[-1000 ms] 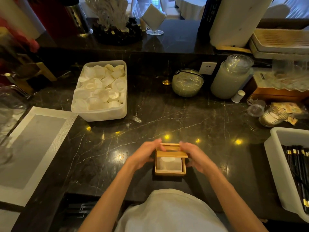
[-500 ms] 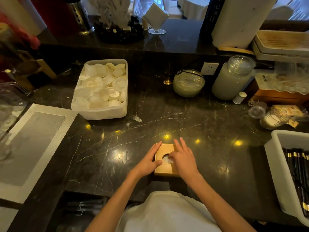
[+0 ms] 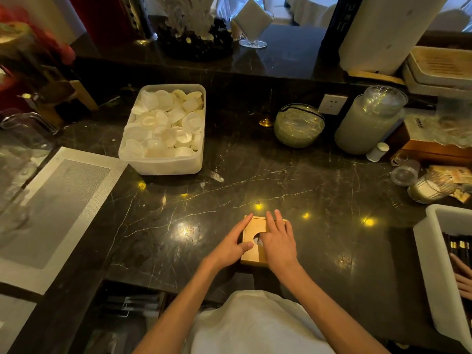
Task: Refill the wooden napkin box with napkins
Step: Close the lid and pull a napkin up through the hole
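The wooden napkin box (image 3: 251, 227) stands on the black marble counter (image 3: 319, 200), near its front edge, with its lid shut. A round hole in the lid shows a bit of white napkin (image 3: 258, 241). My left hand (image 3: 229, 247) clasps the box's left side, thumb lying on the lid. My right hand (image 3: 278, 242) lies flat on top of the lid with fingers spread, its thumb at the hole. It hides the right half of the lid.
A white tub (image 3: 163, 163) of round white pieces sits at the back left, beside a grey placemat (image 3: 51, 208). A glass bowl (image 3: 298, 126) and a jar (image 3: 367, 123) stand behind. At the right, a white bin (image 3: 431, 251) holds chopsticks, with another person's hand (image 3: 463, 279) in it.
One second ago both hands held the lid tilted above the open box. The lid now sits flat on the box, and my right hand has moved onto it.
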{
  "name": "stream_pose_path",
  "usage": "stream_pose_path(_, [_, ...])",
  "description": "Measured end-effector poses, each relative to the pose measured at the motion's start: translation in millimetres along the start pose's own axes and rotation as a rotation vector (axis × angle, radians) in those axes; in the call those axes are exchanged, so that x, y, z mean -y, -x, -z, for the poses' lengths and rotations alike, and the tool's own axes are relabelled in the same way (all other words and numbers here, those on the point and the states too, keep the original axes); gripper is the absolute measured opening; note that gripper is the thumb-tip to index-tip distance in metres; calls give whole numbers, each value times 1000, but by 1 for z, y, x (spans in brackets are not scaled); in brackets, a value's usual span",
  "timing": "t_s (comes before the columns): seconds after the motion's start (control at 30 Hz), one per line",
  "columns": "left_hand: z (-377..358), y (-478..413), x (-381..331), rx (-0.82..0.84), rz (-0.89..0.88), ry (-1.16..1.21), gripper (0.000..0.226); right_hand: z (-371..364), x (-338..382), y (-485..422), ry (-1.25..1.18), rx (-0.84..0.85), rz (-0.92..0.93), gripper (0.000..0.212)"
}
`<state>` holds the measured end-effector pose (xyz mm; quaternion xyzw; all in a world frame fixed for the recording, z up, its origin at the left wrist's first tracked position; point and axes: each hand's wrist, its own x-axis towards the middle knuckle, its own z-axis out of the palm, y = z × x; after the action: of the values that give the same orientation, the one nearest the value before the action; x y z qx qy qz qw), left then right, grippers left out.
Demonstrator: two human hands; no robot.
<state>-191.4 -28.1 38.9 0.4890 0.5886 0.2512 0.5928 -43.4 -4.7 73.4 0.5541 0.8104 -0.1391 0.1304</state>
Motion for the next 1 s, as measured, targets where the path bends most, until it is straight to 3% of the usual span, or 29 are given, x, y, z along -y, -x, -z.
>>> stream_pose_path(0.5, [-1, -4, 6, -6, -15, -8, 80, -13, -11, 9, -143, -136, 28, 41])
stream_pose_path(1.0, [-1, -1, 5, 1, -11, -6, 78, -25, -21, 9, -256, -196, 40, 38])
